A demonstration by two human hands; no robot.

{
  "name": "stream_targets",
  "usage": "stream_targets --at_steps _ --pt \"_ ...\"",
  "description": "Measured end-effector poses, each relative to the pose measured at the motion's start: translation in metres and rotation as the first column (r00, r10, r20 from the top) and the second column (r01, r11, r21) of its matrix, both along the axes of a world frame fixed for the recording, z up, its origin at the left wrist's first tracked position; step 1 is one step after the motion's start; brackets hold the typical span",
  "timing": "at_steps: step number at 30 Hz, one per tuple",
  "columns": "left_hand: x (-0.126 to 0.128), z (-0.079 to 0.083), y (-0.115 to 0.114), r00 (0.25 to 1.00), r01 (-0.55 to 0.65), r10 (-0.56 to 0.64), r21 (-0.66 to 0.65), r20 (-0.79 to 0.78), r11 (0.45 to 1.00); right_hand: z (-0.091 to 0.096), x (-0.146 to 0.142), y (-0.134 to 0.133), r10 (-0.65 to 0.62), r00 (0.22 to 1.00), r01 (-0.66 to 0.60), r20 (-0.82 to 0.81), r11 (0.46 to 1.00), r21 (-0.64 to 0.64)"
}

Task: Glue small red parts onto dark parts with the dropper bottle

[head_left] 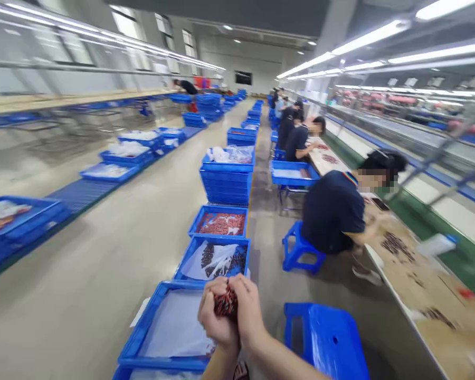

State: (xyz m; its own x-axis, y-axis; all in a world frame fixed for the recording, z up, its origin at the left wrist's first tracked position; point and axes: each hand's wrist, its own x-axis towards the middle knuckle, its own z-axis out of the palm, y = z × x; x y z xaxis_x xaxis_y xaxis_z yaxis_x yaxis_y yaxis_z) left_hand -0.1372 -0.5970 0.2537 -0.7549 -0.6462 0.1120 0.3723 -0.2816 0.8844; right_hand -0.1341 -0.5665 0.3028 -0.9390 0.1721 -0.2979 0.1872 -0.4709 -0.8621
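Observation:
My left hand (217, 315) and my right hand (248, 307) are cupped together in the lower middle of the head view. Between them they hold a heap of small dark red and black pieces (225, 304), too small and blurred to name. Both hands are above the right side of a blue tray (140, 322) lined with a white sheet (178, 322). Just beyond them sits another blue tray (184, 258) with dark pieces on white sheeting. The palms and the lower part of the heap are hidden by the fingers.
A blue stool (334, 338) stands at my right, beside a long worktable (415, 285) bearing small dark pieces. A seated co-worker (332, 211) leans over that table. Stacked blue trays (225, 184) stand ahead, and more trays (114, 171) line the left.

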Motion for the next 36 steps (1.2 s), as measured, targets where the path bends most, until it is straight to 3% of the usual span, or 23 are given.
stream_targets --at_steps 2,5,8,12,15,19,23,30,33,36 --pt "0.011 0.025 0.042 0.979 0.193 -0.181 0.134 -0.099 0.972 0.019 0.018 0.038 -0.133 0.99 0.134 -0.046 0.991 0.027" --pt "0.035 0.042 0.101 0.882 0.459 -0.43 0.149 -0.192 0.876 0.03 0.049 0.091 -0.38 0.921 0.386 -0.085 0.919 0.076" --pt "0.07 0.045 0.156 0.725 0.686 -0.649 0.168 -0.228 0.708 0.031 0.089 0.14 -0.634 0.768 0.64 -0.087 0.761 0.109" --pt "0.142 0.042 0.218 0.459 0.883 -0.857 0.226 -0.235 0.411 0.032 0.162 0.192 -0.858 0.509 0.859 -0.072 0.5 0.111" --pt "0.198 0.042 0.249 0.317 0.938 -0.924 0.217 -0.216 0.271 0.036 0.219 0.219 -0.933 0.354 0.932 -0.07 0.345 0.108" --pt "0.251 0.049 0.278 0.186 0.972 -0.962 0.181 -0.199 0.151 0.039 0.274 0.246 -0.97 0.226 0.972 -0.086 0.218 0.091" --pt "0.285 0.053 0.308 0.099 0.986 -0.973 0.151 -0.209 0.068 0.036 0.309 0.273 -0.984 0.128 0.99 -0.121 0.12 0.069" --pt "0.341 0.051 0.358 -0.137 0.973 -0.972 0.161 -0.189 -0.168 0.023 0.364 0.32 -0.985 -0.111 0.988 -0.13 -0.123 0.09" --pt "0.361 0.049 0.383 -0.198 0.958 -0.964 0.171 -0.178 -0.229 0.019 0.383 0.343 -0.97 -0.206 0.97 -0.128 -0.22 0.107" --pt "0.375 0.049 0.415 -0.256 0.944 -0.952 0.167 -0.169 -0.284 0.015 0.396 0.375 -0.957 -0.265 0.955 -0.117 -0.278 0.103"
